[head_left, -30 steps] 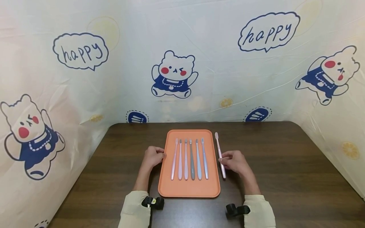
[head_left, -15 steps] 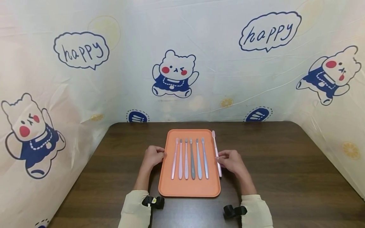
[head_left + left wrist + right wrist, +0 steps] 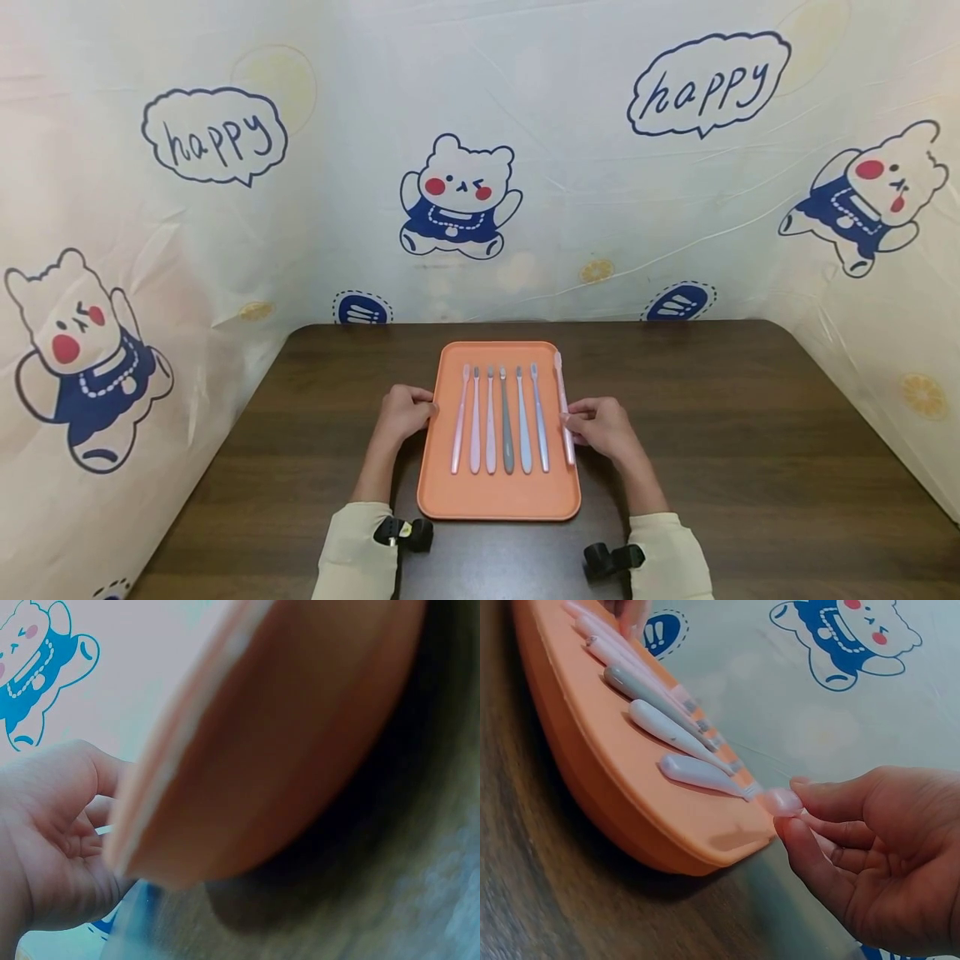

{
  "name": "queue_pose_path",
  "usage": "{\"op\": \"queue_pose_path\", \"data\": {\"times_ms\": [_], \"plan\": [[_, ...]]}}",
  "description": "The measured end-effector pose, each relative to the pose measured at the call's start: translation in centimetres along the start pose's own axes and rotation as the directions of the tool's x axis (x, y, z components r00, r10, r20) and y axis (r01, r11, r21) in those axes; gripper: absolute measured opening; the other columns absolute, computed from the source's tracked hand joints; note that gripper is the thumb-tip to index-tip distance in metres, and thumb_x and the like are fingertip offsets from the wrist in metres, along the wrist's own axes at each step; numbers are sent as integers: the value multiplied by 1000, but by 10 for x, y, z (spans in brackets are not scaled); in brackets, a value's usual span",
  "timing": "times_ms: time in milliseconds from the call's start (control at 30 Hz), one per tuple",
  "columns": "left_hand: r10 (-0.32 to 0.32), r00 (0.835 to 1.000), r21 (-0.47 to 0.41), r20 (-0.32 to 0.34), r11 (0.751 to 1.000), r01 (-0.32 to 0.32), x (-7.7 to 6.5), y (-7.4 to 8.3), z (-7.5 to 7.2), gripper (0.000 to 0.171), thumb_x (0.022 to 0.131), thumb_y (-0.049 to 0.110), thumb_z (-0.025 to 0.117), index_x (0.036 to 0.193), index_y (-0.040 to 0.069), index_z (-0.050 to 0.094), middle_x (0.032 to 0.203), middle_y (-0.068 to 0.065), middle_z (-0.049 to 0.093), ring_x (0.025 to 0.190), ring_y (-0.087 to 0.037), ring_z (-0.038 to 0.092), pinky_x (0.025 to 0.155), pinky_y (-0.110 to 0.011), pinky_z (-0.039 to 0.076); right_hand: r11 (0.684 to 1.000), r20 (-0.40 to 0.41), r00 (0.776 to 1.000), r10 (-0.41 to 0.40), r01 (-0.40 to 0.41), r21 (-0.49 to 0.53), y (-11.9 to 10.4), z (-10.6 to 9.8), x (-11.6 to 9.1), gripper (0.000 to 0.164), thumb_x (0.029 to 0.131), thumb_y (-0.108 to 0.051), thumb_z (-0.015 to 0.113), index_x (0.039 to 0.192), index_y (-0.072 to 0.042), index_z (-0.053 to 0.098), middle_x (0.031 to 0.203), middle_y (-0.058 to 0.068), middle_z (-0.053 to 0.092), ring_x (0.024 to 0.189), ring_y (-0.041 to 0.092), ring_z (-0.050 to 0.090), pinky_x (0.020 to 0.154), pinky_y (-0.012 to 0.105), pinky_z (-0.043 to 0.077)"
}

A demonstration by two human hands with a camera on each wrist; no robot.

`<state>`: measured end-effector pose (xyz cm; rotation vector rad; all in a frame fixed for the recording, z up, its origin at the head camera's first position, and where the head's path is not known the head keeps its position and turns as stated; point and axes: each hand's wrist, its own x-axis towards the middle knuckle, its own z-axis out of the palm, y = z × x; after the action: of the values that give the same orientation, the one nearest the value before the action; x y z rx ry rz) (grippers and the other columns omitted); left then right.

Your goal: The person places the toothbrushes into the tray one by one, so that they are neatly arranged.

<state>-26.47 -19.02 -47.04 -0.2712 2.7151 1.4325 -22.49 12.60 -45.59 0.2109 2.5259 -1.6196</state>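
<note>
An orange tray [image 3: 495, 497] lies on the table, with several toothbrushes side by side on it: pink ones [image 3: 475, 433] on the left, a grey one [image 3: 507, 442] in the middle, and blue ones [image 3: 524, 437] on the right. At the left rim my left hand [image 3: 405, 411] grips the tray edge between thumb and fingers. My right hand [image 3: 600, 425] pinches a pale pink toothbrush [image 3: 561, 387] by its handle over the tray's right rim. In the right wrist view, thumb and fingertips close round the end of that toothbrush [image 3: 783, 802]. Whether it touches the rim I cannot tell.
The dark wooden table [image 3: 750, 467] reaches back to a printed curtain [image 3: 570, 200] with bears and "happy" bubbles. Black cameras [image 3: 611, 561] are strapped to both cream sleeves.
My right hand has moved left with the pink toothbrush, from beside the tray to over its right rim. The left hand and tray have stayed in place.
</note>
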Motion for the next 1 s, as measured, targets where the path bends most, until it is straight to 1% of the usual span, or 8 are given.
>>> {"op": "queue_pose_path", "data": {"times_ms": [300,433,533,667,767,867,1000], "plan": [[7,1000,-3,-4,1000,-7,0,0,0,26,87,8,67,109,-4,76,103,-21,75,75,-15,70,70,-32,61,998,-34,999,-29,27,-63,-3,5,-1,21,91,-7,72,105,9,73,86,16,75,64,9,64,62,26,60],[6,1000,-8,-5,1000,-6,0,0,0,26,87,8,67,109,-4,76,103,-21,75,76,-15,70,71,-32,62,996,-64,997,-48,42,-85,-4,9,0,19,90,-8,74,101,7,75,83,14,77,63,8,65,60,26,59],[4,1000,-8,-2,1000,-4,0,0,0,27,87,8,66,109,-4,76,104,-21,75,75,-15,70,71,-32,62,990,-93,993,-67,54,-130,-5,12,0,18,88,-9,75,98,6,77,81,14,77,62,9,66,57,25,57],[4,1000,-9,-1,1000,-4,0,-1,1,26,87,8,66,109,-4,76,104,-21,75,75,-15,69,71,-32,62,967,-137,986,-99,63,-246,-7,15,-1,17,86,-14,78,93,2,79,83,13,77,64,10,65,56,24,52],[5,1000,-10,-3,1000,-5,0,-1,1,26,87,7,67,108,-4,76,103,-21,75,75,-15,69,71,-32,62,946,-156,982,-103,49,-319,-10,17,-2,17,85,-17,79,91,-2,81,86,12,77,67,13,64,57,24,50],[7,1000,-11,-4,1000,-7,1,-1,1,26,87,7,67,108,-4,76,102,-20,75,75,-15,69,70,-32,62,934,-162,983,-91,28,-357,-13,20,-3,17,85,-19,79,91,-3,81,87,12,77,70,16,63,58,26,49],[6,1000,-10,-1,1000,-6,1,0,1,26,87,8,66,108,-4,76,102,-21,75,75,-16,69,70,-32,62,917,-163,984,-77,6,-398,-16,24,-5,15,85,-19,80,89,-4,79,82,10,73,69,19,60,55,26,46]]}}
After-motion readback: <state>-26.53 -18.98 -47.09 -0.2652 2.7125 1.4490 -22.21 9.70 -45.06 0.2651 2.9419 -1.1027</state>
